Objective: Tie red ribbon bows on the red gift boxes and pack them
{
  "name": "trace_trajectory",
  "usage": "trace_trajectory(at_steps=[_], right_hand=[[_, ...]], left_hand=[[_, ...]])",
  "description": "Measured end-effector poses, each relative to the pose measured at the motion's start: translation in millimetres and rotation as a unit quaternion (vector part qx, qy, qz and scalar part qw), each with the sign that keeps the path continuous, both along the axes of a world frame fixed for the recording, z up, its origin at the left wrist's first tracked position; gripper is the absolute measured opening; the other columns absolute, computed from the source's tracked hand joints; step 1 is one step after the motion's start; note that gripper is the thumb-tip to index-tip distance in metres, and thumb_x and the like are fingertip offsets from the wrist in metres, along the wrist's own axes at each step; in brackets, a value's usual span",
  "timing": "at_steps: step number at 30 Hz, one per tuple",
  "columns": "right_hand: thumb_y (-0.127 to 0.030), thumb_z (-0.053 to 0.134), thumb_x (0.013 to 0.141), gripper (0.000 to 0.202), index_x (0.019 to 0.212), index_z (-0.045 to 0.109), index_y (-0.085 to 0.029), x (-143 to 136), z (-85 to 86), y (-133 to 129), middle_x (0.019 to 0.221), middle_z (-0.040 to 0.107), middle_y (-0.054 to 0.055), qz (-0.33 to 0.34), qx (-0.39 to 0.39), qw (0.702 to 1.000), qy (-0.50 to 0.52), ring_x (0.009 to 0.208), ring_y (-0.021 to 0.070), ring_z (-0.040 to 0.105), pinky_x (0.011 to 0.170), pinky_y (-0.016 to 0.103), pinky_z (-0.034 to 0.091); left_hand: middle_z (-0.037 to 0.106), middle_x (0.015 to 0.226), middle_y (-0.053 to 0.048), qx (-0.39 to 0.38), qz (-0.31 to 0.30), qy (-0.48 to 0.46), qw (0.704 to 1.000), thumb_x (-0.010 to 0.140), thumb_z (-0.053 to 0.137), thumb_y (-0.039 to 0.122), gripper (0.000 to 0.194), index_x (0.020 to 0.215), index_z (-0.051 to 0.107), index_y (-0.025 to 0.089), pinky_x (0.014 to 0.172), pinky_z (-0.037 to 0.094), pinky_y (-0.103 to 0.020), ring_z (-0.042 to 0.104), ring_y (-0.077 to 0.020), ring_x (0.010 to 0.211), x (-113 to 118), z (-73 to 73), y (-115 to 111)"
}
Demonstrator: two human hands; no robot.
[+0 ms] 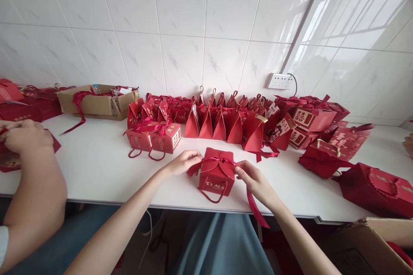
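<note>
A red gift box (215, 175) with a rope handle on its front stands near the table's front edge, directly before me. Across its folded top runs a red ribbon (222, 160), crossed or knotted at the middle. My left hand (186, 161) pinches one ribbon end at the box's left side. On the other side, my right hand (253, 177) has its fingers closed on the opposite end, and a loose tail hangs below it over the table edge. Both hands sit at about the height of the box's top.
Behind stand rows of red triangular boxes (234, 128) and a ribboned box (158, 137). Stacked boxes (312, 118) and a dark red box (377, 189) are on the right. A cardboard carton (100, 105) stands back left. At left, a co-worker's hands (27, 137) work on another box.
</note>
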State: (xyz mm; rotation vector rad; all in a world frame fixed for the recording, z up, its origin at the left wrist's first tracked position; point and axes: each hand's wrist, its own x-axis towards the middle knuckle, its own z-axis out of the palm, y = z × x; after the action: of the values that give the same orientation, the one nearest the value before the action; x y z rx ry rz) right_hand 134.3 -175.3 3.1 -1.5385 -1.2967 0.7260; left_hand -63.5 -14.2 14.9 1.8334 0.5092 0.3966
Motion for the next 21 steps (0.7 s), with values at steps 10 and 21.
trace_trajectory(at_steps=[10, 21], right_hand=[[-0.064, 0.050, 0.081, 0.048, 0.065, 0.049, -0.018, -2, 11.7, 16, 0.064, 0.048, -0.001, 0.068, -0.044, 0.981, 0.178, 0.062, 0.0127, 0.047, 0.067, 0.030, 0.040], [-0.048, 0.078, 0.062, 0.042, 0.058, 0.051, -0.017, 7, 16.2, 24, 0.050, 0.041, -0.008, 0.123, -0.090, 0.954, 0.257, 0.047, 0.0053, 0.033, 0.053, 0.024, 0.027]], left_hand=[[0.056, 0.048, 0.003, -0.120, -0.086, 0.030, 0.989, 0.077, 0.063, 0.047, 0.035, 0.067, 0.049, 0.016, 0.037, 0.037, -0.019, 0.051, -0.0086, 0.035, -30, 18.0, -23], [0.039, 0.038, 0.008, -0.144, -0.053, 0.049, 0.987, 0.075, 0.065, 0.048, 0.036, 0.068, 0.049, 0.017, 0.039, 0.024, -0.019, 0.031, -0.0046, 0.036, -34, 14.9, -20]])
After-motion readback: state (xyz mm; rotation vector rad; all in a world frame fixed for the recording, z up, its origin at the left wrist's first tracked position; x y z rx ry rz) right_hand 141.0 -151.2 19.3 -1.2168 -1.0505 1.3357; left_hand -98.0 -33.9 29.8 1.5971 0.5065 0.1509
